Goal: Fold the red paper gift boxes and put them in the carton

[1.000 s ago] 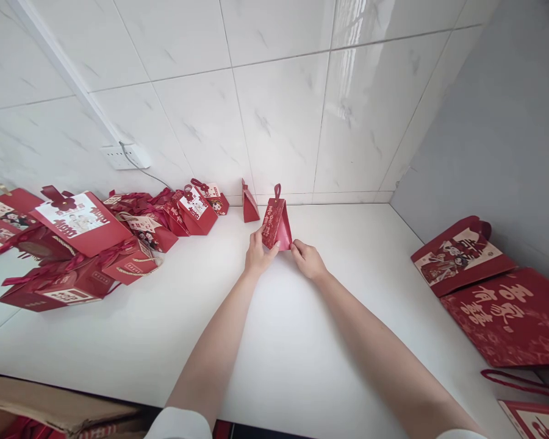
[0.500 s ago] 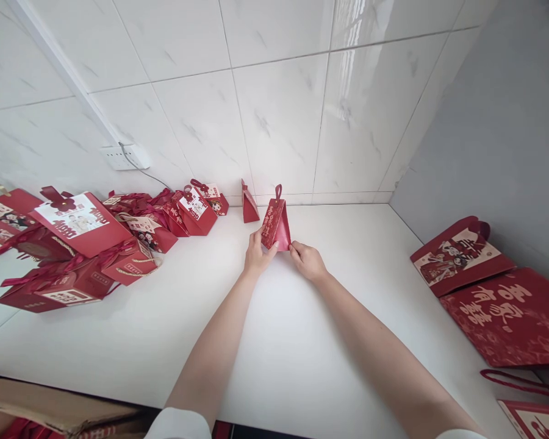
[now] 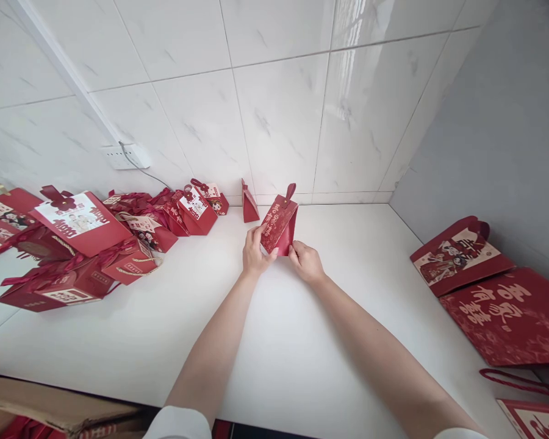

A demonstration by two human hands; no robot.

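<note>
A red triangular gift box (image 3: 278, 222) with gold characters and a ribbon loop at its top is between my hands, over the white table (image 3: 279, 341). My left hand (image 3: 256, 251) grips its left side, fingers on the printed face and thumb at the lower edge. With curled fingers, my right hand (image 3: 305, 261) pinches the lower right edge near the open side. The pink-red inside shows on that side. Just behind, a smaller-looking red triangular box (image 3: 249, 202) stands by the wall.
Several red gift boxes (image 3: 77, 274) with ribbons and printed cards are heaped at the left. Larger red bags (image 3: 507, 317) lie at the right against a grey panel. A cardboard box (image 3: 50, 408) is at the lower left. A socket (image 3: 125, 157) with a cable is on the tiled wall.
The box in my hands has turned and tilted, so more of its printed face shows and its ribbon loop has shifted right. My hands have moved only slightly.
</note>
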